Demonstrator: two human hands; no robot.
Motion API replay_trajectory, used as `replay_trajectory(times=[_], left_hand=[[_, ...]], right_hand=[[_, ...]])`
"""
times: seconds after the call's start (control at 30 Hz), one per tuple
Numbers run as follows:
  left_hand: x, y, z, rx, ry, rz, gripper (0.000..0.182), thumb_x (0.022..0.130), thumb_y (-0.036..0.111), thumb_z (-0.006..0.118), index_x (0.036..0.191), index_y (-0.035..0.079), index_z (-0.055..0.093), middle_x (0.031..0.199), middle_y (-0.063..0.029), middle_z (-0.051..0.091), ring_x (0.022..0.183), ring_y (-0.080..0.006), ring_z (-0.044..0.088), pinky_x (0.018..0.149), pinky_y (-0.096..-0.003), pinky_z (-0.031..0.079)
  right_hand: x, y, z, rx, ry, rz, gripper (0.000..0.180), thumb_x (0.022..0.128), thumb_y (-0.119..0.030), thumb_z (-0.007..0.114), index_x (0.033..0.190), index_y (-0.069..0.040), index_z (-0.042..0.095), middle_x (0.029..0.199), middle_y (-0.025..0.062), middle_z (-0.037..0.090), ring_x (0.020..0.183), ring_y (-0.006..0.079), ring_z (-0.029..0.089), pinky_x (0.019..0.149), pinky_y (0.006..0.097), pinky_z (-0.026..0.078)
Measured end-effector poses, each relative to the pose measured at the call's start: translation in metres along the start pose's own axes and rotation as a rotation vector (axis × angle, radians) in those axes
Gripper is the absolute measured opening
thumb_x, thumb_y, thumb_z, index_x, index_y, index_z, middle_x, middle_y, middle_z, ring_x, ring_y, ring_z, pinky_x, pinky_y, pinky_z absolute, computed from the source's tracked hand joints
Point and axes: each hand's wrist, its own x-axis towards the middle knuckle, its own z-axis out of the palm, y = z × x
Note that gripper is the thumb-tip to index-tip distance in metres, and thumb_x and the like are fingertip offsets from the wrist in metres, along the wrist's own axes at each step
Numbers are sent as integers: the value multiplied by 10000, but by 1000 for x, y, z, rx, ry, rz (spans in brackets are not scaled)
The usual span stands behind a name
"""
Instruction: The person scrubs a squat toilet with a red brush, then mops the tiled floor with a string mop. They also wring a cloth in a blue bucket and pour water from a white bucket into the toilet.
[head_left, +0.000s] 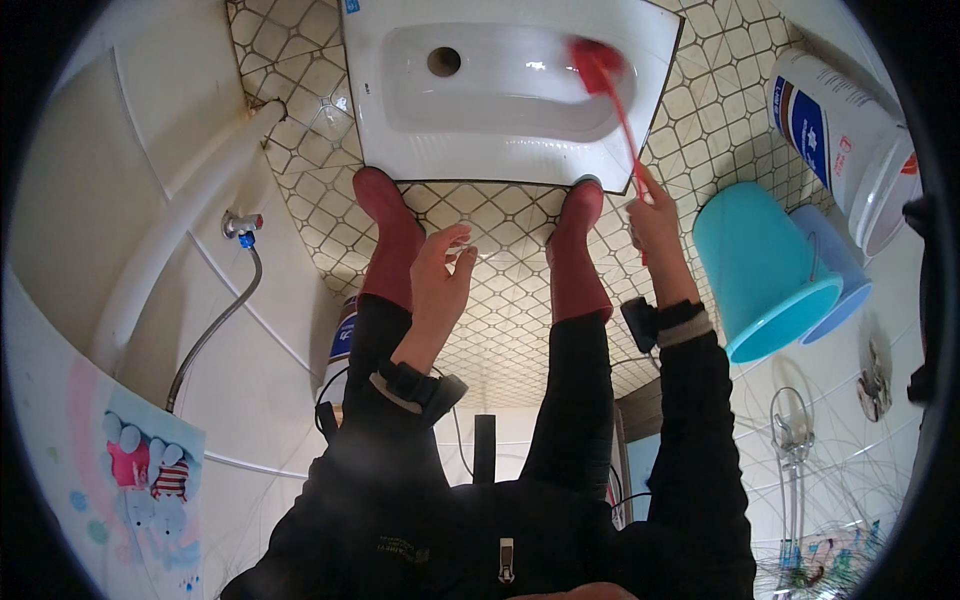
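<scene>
My right hand (655, 217) grips the handle of a red toilet brush (598, 66). The blurred brush head is inside the right end of the bowl of a white ceramic squat toilet (510, 157), away from the round drain hole (444, 61) at the left. My left hand (442, 281) is held in the air above my left leg, fingers loosely curled and apart, with nothing in it. Both of my red rubber boots (581, 225) stand at the near edge of the toilet. A strap with a small black device is on each wrist.
To the right are a turquoise bucket (765, 277), a blue bucket (836, 262) and a large white plastic pail (840, 142) bearing writing. A white pipe (187, 217) and a valve with a braided hose (244, 225) run along the left wall. Patterned tiles (480, 217) cover the floor.
</scene>
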Motion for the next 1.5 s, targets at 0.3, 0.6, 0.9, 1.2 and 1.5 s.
replay_trajectory(times=[0.3, 0.6, 0.9, 1.2, 1.5], left_hand=[[-1, -8, -5, -65, -3, 15, 263, 841, 15, 596, 1101, 52, 599, 1042, -80, 623, 953, -144, 600, 768, -263, 493], [0, -3, -15, -119, 29, -26, 238, 812, 49, 619, 1048, 58, 587, 1009, -86, 631, 935, -192, 611, 755, -313, 479], [0, -7, -19, -120, 27, 9, 237, 811, 54, 628, 1045, 51, 588, 1003, -92, 632, 925, -206, 615, 747, -315, 478], [-3, -6, -18, -107, 59, 2, 236, 813, 47, 624, 1046, 55, 588, 982, -95, 629, 905, -207, 608, 748, -325, 479], [-4, -9, -22, -48, 20, -9, 246, 841, 45, 599, 1087, 55, 593, 1023, -100, 625, 944, -176, 616, 772, -290, 514]], right_hand=[[-2, -48, 69, -498, -44, -385, 585, 706, -24, 494, 1285, -108, 508, 948, 251, 638, 922, 388, 619, 809, 430, 486], [-6, -27, -13, -83, 115, 236, 579, 678, 14, 534, 1249, -75, 573, 652, 30, 590, 403, 117, 451, 384, 273, 394], [-30, -97, 157, -374, -205, -734, 542, 640, 41, 477, 1162, -36, 598, 983, 324, 575, 1016, 454, 533, 887, 433, 421], [36, -30, 23, -631, 6, -638, 527, 728, -195, 679, 1243, -205, 564, 880, 223, 649, 814, 369, 640, 725, 412, 504], [-13, 18, 32, -1063, -133, -346, 491, 841, -77, 432, 1330, -85, 389, 848, 236, 610, 793, 424, 611, 675, 513, 485]])
